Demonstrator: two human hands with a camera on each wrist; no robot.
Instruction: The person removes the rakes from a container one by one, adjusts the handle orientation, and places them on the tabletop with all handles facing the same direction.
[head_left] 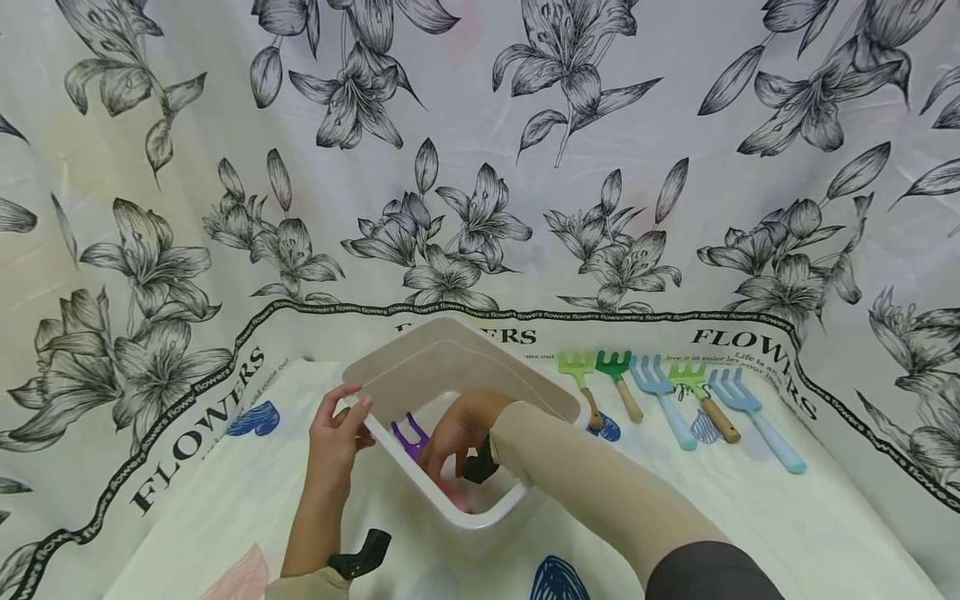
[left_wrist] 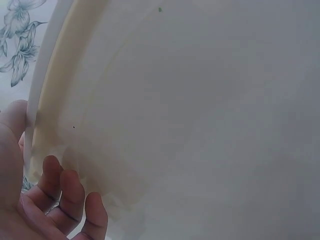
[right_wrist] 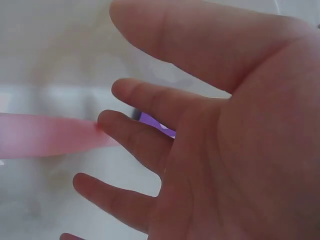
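Observation:
A white plastic bin [head_left: 420,354] is tilted, its opening facing me. My left hand [head_left: 337,437] grips its left rim, thumb on one side and fingers curled against the wall in the left wrist view. My right hand [head_left: 459,429] reaches down inside the bin. There lie a purple fork head [head_left: 410,440] and a pink handle [head_left: 454,495]. In the right wrist view the fingers are spread and fairly straight, one fingertip right at the pink handle [right_wrist: 45,136]. Part of the purple piece [right_wrist: 155,124] is hidden behind those fingers.
To the right of the bin several small hand forks lie in a row: a light green one [head_left: 577,371] and a dark green one [head_left: 617,369] with wooden handles, and a blue one [head_left: 663,392] among them. A flower-print curtain [head_left: 480,167] hangs behind the cloth-covered table [head_left: 247,500].

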